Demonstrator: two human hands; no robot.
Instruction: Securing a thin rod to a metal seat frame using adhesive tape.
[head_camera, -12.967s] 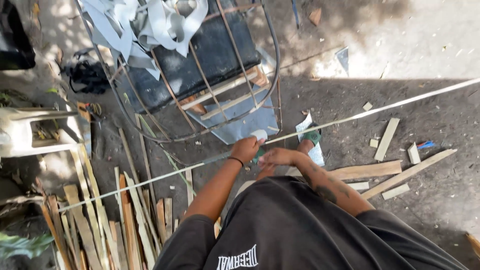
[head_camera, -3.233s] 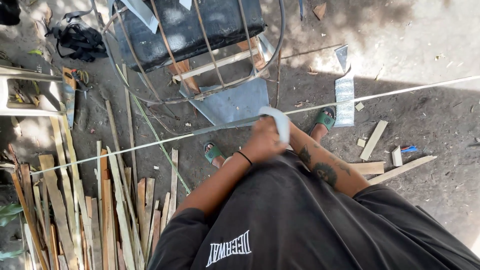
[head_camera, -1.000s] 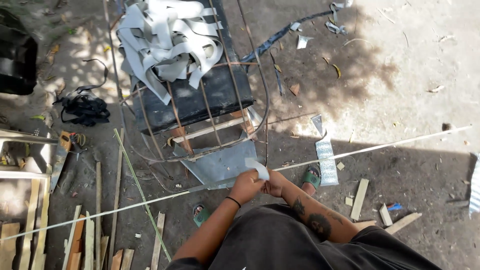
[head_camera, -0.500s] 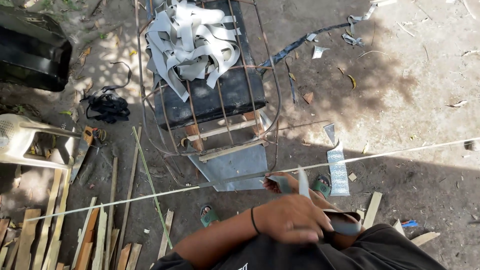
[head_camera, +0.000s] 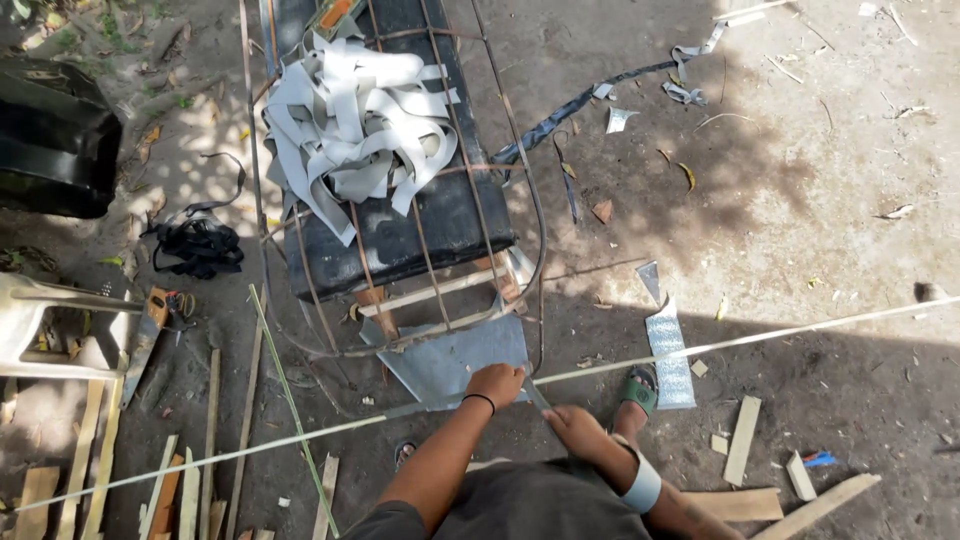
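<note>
The person crouches on the bare dirt ground (head_camera: 800, 200) with a long, thin pale bamboo strip (head_camera: 700, 345) running clear across the scene from low on the left to higher on the right, passing just in front of the knees, which looks like a way of keeping the whole length straight and within reach of both hands. The left hand (head_camera: 497, 383), a dark band on its wrist, is closed over the strip with the fingers (head_camera: 510, 375) curled shut around it, seemingly to pin it steady. The right hand (head_camera: 576, 428) sits just to the right and nearer, its fingers bent around a slim dark blade (head_camera: 535, 395) that angles up to meet the strip beside the left hand; how tightly it grips I cannot tell. A pale band wraps the right forearm. Just beyond the hands lies a flat grey sheet (head_camera: 450, 360), tucked under the near end of a rounded wire frame (head_camera: 400, 200) that stands over a black slab heaped with grey-white strips (head_camera: 350, 120). A foot in a green sandal (head_camera: 637, 390) rests on the ground to the right, beside a silvery foil piece (head_camera: 672, 345). Split wooden slats (head_camera: 180, 490) lie on the near left, short offcuts (head_camera: 742, 440) on the near right.
</note>
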